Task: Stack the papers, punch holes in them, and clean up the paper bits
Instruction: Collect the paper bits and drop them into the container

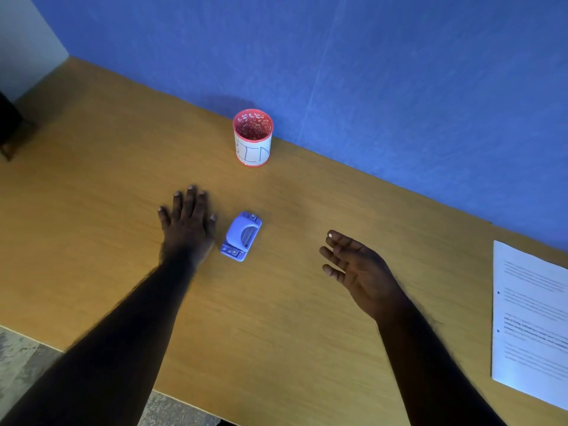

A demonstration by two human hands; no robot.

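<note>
A small lilac hole punch [241,236] lies in the middle of the wooden table [285,327]. My left hand [187,224] rests flat on the table just left of the punch, fingers spread, holding nothing. My right hand [356,272] hovers to the right of the punch, palm turned inward, fingers apart; a tiny white paper bit [330,235] sticks to a fingertip. A stack of printed white papers [531,321] with punched holes along its left edge lies at the table's right end. A red cup labelled BIN [253,137] stands by the back wall.
A blue wall [368,72] runs along the table's far edge. The table's near edge shows at bottom left, with grey floor [24,358] beyond it. A dark object [9,124] sits at the far left.
</note>
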